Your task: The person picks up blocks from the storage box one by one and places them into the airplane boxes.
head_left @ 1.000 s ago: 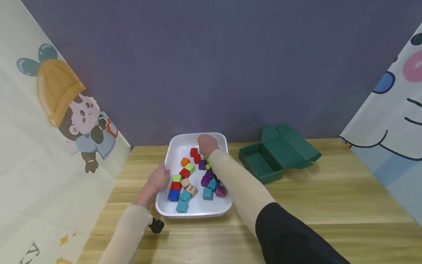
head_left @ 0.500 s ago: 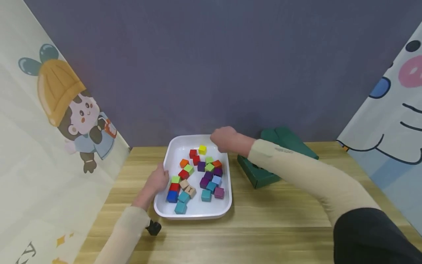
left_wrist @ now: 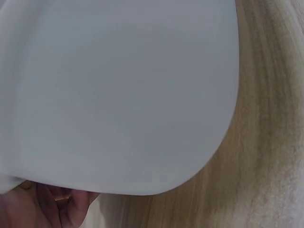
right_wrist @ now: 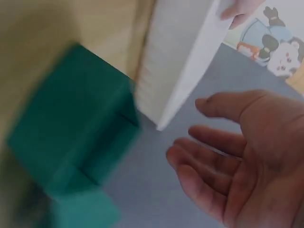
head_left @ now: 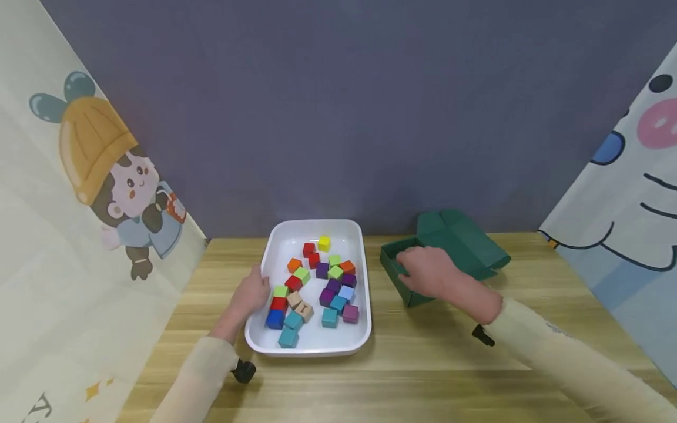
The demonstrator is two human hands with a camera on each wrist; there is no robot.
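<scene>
My left hand grips the left rim of a white tray. Its curled fingers show at the tray's edge in the left wrist view. Inside the tray lie several coloured cubes, among them a yellow cube, a blue cube and a plain wooden cube with a dark mark. My right hand hovers over the green box, hiding part of its inside. In the right wrist view that hand has loosely bent fingers, thumb apart, and holds nothing.
The box's green lid lies folded back to the right. Both containers stand on a wooden table near a dark grey back panel. Printed cartoon sheets rise at the left and right sides.
My right hand has moved from the tray's far end, across its right rim, to above the green box. The yellow cube has come into view. My left hand stays at the tray's rim.
</scene>
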